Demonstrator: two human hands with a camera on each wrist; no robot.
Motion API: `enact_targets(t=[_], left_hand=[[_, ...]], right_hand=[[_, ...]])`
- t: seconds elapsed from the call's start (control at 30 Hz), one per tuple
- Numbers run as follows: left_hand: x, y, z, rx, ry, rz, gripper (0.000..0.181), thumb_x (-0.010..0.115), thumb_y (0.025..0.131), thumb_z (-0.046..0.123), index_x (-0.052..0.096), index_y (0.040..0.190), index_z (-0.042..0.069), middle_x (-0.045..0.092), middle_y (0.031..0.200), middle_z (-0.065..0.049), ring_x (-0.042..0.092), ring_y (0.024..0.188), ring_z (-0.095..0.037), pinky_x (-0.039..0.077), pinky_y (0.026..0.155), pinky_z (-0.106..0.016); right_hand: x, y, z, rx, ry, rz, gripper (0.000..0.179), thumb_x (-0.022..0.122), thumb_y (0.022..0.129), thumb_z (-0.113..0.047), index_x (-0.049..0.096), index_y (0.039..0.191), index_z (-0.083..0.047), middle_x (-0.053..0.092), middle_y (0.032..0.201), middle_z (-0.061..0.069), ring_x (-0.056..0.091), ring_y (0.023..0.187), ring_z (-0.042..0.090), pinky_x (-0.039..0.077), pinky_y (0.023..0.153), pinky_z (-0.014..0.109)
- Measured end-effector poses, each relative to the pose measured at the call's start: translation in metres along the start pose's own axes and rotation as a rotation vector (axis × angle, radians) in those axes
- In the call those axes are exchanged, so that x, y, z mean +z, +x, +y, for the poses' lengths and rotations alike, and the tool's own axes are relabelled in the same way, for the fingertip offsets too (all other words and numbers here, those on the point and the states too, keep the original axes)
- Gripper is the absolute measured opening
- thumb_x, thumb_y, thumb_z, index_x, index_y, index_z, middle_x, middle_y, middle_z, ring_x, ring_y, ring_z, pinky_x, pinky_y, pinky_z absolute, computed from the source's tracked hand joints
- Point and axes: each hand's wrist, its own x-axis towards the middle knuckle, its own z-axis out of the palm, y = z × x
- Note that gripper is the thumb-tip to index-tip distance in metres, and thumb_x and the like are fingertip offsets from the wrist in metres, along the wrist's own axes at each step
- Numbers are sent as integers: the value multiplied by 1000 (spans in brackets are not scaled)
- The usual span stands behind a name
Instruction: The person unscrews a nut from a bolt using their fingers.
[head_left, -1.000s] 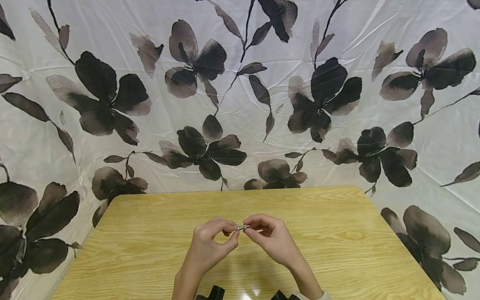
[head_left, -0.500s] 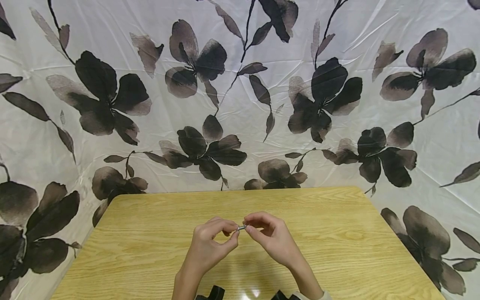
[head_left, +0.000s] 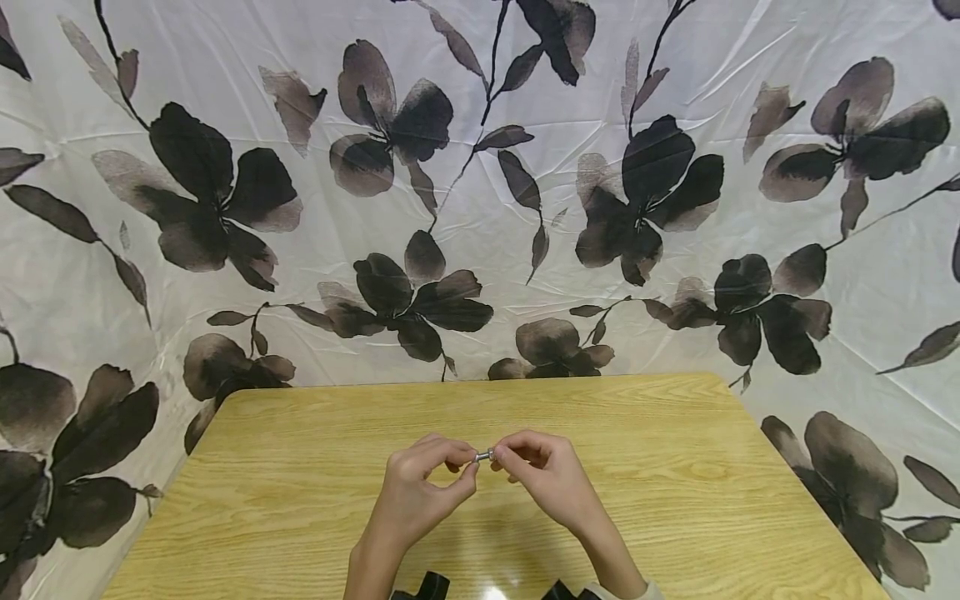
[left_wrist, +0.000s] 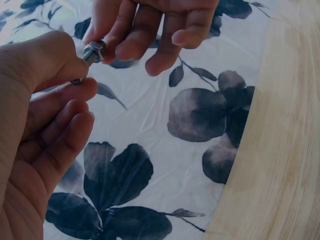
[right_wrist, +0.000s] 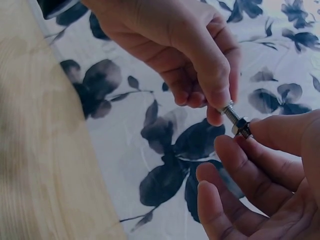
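A small metal bolt (right_wrist: 231,114) carries a hex nut (right_wrist: 241,127) on its threads, held above the table between both hands. My left hand (head_left: 420,483) pinches one end of the bolt between thumb and index finger; that end is mostly hidden by the fingertips. From the other side, my right hand (head_left: 551,479) pinches at the nut with thumb and index finger. In the left wrist view a stretch of thread (left_wrist: 91,59) shows between the left fingertips and the nut. The other fingers of the right hand are loosely bent away from the bolt.
A light wood-grain table (head_left: 300,433) lies beneath the hands. Behind and beside it hangs a white cloth (head_left: 480,208) with dark flower prints. Black devices (head_left: 431,586) show near the wrists at the lower edge of the head view.
My right fingers have shifted at the nut: the index finger was raised half a second ago and has now come down and forward beside the thumb. My left hand stays in place.
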Motion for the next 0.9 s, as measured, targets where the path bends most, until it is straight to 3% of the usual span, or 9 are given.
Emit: enact_targets(t=[0.3,0.5,0.77,0.9], left_hand=[[0,-1,-1,-1,-5,3,29,81,71,-12,77,87,11,77,86,-6,67,71,-14,56,65,-19],[-1,-1,0,-45,-11,-13,26,79,74,-11,77,87,12,78,87,-4,67,72,-12,57,67,-18],[0,0,0,-27,8,-1,27,80,72,-12,77,87,11,77,85,-3,67,71,-12,56,66,-18],[0,0,0,-15,3,-2,27,80,73,-11,77,87,12,77,85,-4,68,71,-13,56,67,-18]], right_hand=[[0,-1,-1,-20,13,-8,20,69,100,-21,75,112,-6,75,106,13,71,94,14,61,83,32],[0,-1,0,-87,37,-11,17,71,98,-15,74,112,-6,74,108,14,72,97,17,61,84,29],[1,-2,-2,-194,141,-26,18,68,99,-8,72,115,-1,69,120,22,70,105,14,61,88,30],[2,-2,-4,-155,123,11,24,68,100,-11,70,122,-1,69,123,20,69,112,20,61,89,30]])
